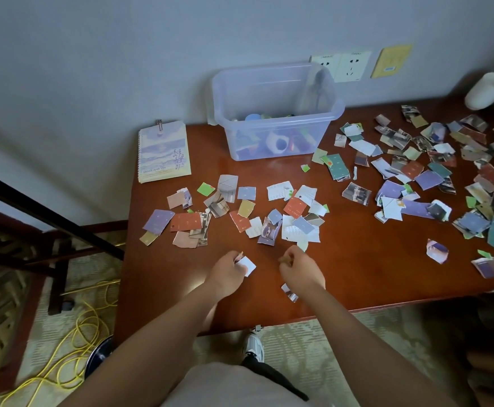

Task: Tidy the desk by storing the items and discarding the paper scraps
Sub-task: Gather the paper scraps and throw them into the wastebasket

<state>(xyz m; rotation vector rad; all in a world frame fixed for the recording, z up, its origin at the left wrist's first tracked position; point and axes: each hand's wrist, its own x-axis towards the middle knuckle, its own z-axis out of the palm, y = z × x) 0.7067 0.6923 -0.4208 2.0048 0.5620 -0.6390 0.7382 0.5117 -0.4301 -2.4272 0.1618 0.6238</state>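
Torn paper scraps (272, 212) in several colours lie across the brown desk (357, 274), with a denser spread (433, 171) on the right. My left hand (228, 273) holds a white scrap (247, 265) near the front edge. My right hand (300, 270) has its fingers curled around a small brownish scrap (284, 259), and another scrap (289, 292) lies just under that wrist. A clear plastic storage box (275, 113) at the back holds scissors and small items. A spiral notebook (163, 151) lies at the back left.
A white cylindrical object (488, 89) lies at the back right corner. Wall sockets (341, 66) sit behind the box. Left of the desk is a dark wooden frame (49, 218). A yellow cable (72, 348) and my shoe (253, 346) are on the floor.
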